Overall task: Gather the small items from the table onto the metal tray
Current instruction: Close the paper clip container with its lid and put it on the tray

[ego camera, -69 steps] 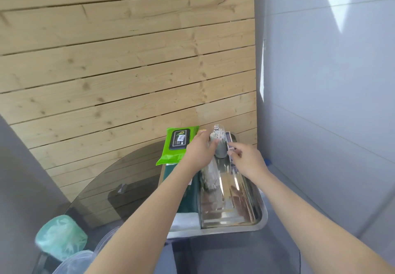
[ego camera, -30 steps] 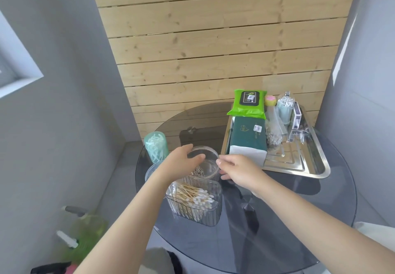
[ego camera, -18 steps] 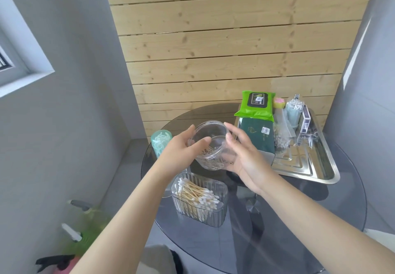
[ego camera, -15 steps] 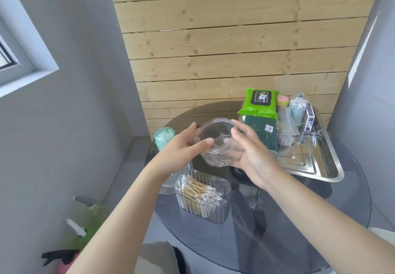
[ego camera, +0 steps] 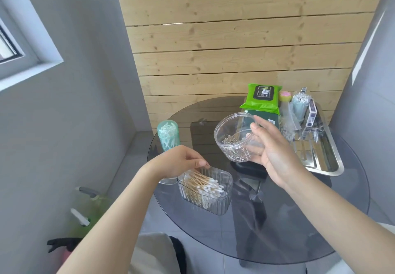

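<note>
- Metal tray (ego camera: 333, 168) lies at the table's two-o'clock edge, its long axis running from near right up toward the wooden wall; it already carries a green wipes pack (ego camera: 261, 98), a dark green box (ego camera: 261, 122), a tube of swabs (ego camera: 300, 106) and a small carton (ego camera: 311, 115).
- Right hand (ego camera: 275, 152) is wrapped around a clear round tub (ego camera: 235, 138) with paper clips in its bottom, held tilted in the air above the glass table (ego camera: 299, 220).
- From that hand the tray sits toward three o'clock and close by, its bare near end the nearest landing spot; the right hand is clearly the nearer one.
- Left hand (ego camera: 177, 162) is lower, toward seven o'clock of the tub, fingers pinched on the far rim of the clear ribbed box (ego camera: 205, 190) of cotton swabs, which stands on the glass.
- Hands are apart, each on its own container.
- Mint tube (ego camera: 168, 135) of floss picks stands at ten o'clock, untouched, well away from the tray.
- Judgement: the tub goes right first; the swab box needs a longer carry across.
</note>
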